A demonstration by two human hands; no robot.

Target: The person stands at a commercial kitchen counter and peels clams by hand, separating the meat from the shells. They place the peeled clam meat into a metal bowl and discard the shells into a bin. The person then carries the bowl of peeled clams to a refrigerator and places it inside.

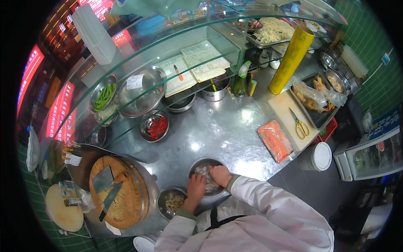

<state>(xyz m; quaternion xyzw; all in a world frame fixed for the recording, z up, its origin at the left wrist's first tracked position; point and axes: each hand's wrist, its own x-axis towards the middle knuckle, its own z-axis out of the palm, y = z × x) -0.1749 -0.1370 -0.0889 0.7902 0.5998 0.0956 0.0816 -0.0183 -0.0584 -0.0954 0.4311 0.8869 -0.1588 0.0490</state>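
Note:
A steel bowl (204, 159) at the near edge of the counter holds wet, pale greyish food pieces (201, 170), which look like raw shrimp. My left hand (196, 189) reaches over the bowl's left side, its fingers down among the pieces. From the right, my right hand (220, 175) comes in with curled fingers, close to the left one. Whether either hand pinches a piece is hidden by the fingers. Just left of my left wrist stands a second steel bowl (162, 201) with light brownish scraps (175, 202).
On the left, a round wooden chopping block (132, 195) carries a cleaver (103, 180) and a knife (110, 199). Red peppers fill a bowl (155, 127) farther back. Rightward lie wrapped salmon (275, 140) and scissors (298, 123) on a white board (283, 107). Glass shelving (195, 28) borders the back.

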